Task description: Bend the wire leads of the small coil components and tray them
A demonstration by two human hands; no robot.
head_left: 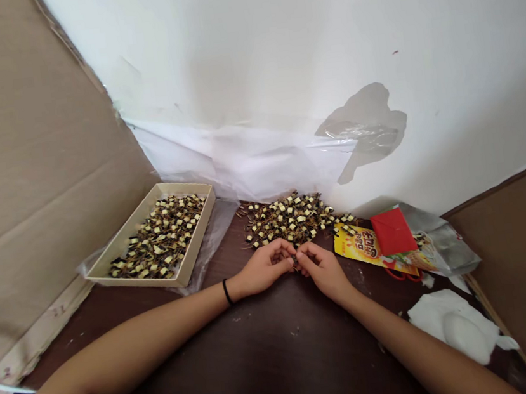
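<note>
My left hand (pixel 271 265) and my right hand (pixel 320 268) meet over the dark table, fingertips pinched close together. Whatever they hold between them is mostly hidden and too small to name. Just beyond the fingers lies a pile of small parts (pixel 289 216), with pale yellow blocks, black bits and thin brownish wire-like strands. To the left, a shallow cream tray (pixel 200 243) holds many more parts of the same look. A black band (pixel 227 292) circles my left wrist.
Right of the pile lies a yellow and silver snack packet (pixel 352 243) with a red envelope (pixel 394 232) on it. Red scissor-like handles (pixel 397 276) show beneath. Crumpled white material (pixel 455 323) sits nearer. Cardboard (pixel 30 136) stands left, a white wall (pixel 249 51) behind.
</note>
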